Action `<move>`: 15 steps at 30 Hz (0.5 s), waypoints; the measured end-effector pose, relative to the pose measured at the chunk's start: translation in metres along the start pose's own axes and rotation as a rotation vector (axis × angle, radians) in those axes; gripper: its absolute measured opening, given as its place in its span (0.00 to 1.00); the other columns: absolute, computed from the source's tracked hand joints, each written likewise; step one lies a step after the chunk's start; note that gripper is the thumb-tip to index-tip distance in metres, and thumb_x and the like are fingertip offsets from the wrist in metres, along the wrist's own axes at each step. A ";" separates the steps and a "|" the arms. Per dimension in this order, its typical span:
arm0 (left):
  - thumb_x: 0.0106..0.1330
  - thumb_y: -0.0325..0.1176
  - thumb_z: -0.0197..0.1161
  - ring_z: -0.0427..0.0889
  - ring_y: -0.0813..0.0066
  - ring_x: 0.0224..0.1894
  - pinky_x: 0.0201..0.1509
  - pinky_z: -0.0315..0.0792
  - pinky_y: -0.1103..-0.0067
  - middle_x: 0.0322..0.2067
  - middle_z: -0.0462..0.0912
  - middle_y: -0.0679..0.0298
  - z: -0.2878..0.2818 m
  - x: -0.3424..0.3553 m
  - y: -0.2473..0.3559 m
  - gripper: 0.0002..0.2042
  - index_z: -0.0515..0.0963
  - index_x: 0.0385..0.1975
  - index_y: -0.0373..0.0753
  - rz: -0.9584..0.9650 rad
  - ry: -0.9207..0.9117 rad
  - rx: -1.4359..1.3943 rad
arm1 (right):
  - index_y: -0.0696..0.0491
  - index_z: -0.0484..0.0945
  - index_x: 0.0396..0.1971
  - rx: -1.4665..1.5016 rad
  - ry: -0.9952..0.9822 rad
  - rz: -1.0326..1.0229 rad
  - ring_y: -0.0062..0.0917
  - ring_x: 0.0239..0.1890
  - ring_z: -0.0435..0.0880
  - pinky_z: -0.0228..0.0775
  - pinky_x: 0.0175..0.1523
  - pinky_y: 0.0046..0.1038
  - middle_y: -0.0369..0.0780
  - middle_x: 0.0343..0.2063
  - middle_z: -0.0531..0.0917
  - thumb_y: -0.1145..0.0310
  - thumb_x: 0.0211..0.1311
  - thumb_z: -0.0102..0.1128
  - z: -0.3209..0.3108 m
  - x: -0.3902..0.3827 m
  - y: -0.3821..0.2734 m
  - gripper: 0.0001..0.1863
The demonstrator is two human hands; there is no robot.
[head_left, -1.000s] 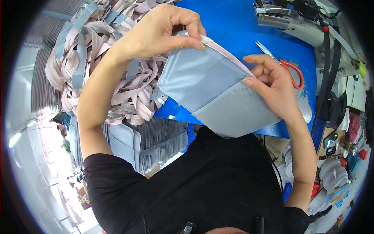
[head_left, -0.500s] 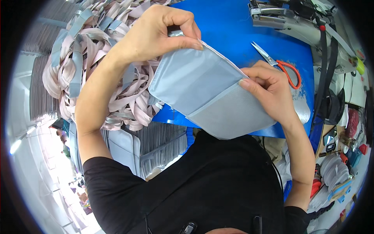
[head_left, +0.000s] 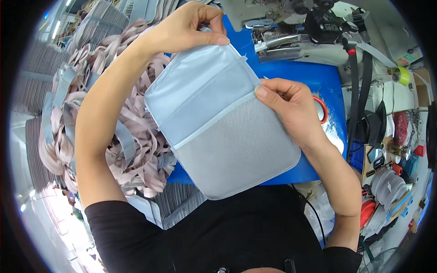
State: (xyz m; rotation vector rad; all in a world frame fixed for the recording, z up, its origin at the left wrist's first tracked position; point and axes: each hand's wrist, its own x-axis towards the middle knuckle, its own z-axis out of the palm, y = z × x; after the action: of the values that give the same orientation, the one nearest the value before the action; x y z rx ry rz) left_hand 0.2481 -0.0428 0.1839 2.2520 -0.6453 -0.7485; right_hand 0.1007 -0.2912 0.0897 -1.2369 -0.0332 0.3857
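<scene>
A flat light-blue fabric panel with rounded corners [head_left: 195, 104] is held up in front of me. Grey mesh [head_left: 236, 145] covers its lower part like a pocket, with a pale binding along the top of the mesh. My left hand [head_left: 195, 27] pinches the panel's far edge between thumb and fingers. My right hand [head_left: 289, 102] grips the right edge, its thumb on the end of the mesh binding. Loose threads stick out at the panel's edges. Behind my right hand, the red-orange handle of a pair of scissors [head_left: 322, 110] shows; the blades are mostly hidden.
A heap of pinkish and blue-grey fabric strips [head_left: 136, 150] lies to the left. Stacks of grey panels [head_left: 182, 202] stand below and beyond it. A sewing machine [head_left: 314, 45] occupies the far right of the blue table [head_left: 327, 79]. Cluttered shelves [head_left: 391, 182] fill the right side.
The panel has turned to face me more fully and come lower, showing more of its mesh. Both hands keep their hold. The whole view has shifted, bringing more of the sewing machine in.
</scene>
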 end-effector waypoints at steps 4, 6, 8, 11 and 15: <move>0.63 0.23 0.72 0.78 0.70 0.59 0.66 0.70 0.73 0.57 0.83 0.57 -0.002 0.022 -0.009 0.27 0.75 0.63 0.33 0.369 0.087 -0.099 | 0.62 0.87 0.47 0.000 0.064 0.021 0.15 0.34 0.84 0.75 0.41 0.19 0.38 0.34 0.89 0.66 0.69 0.69 0.001 0.009 -0.005 0.15; 0.61 0.23 0.73 0.79 0.68 0.59 0.65 0.71 0.72 0.56 0.84 0.56 -0.008 0.029 -0.012 0.26 0.77 0.61 0.33 0.475 0.132 0.113 | 0.62 0.87 0.47 0.044 0.071 -0.004 0.15 0.34 0.84 0.76 0.41 0.19 0.39 0.35 0.89 0.66 0.68 0.69 0.001 0.013 -0.007 0.15; 0.61 0.23 0.73 0.80 0.67 0.58 0.65 0.72 0.71 0.55 0.85 0.55 -0.012 0.034 -0.015 0.25 0.78 0.60 0.34 0.514 0.134 0.222 | 0.63 0.86 0.48 0.037 0.101 0.017 0.16 0.34 0.84 0.76 0.42 0.19 0.39 0.35 0.89 0.66 0.68 0.69 0.001 0.016 -0.008 0.16; 0.61 0.25 0.72 0.81 0.64 0.58 0.64 0.73 0.70 0.55 0.85 0.55 -0.016 0.038 -0.022 0.22 0.81 0.58 0.35 0.484 0.100 0.271 | 0.62 0.86 0.49 0.062 0.097 0.047 0.17 0.36 0.85 0.76 0.46 0.20 0.39 0.37 0.89 0.63 0.67 0.72 -0.001 0.019 -0.009 0.19; 0.64 0.27 0.70 0.82 0.58 0.57 0.64 0.73 0.67 0.55 0.85 0.53 -0.022 0.047 -0.034 0.20 0.81 0.57 0.36 0.568 0.076 0.465 | 0.61 0.86 0.50 0.081 0.078 0.049 0.18 0.38 0.86 0.76 0.49 0.21 0.39 0.38 0.89 0.61 0.66 0.73 -0.004 0.023 -0.009 0.20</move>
State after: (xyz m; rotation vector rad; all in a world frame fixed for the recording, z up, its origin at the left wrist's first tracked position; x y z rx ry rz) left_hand 0.3048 -0.0399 0.1572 2.2948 -1.4573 -0.2408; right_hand 0.1252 -0.2901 0.0925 -1.1735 0.0792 0.3775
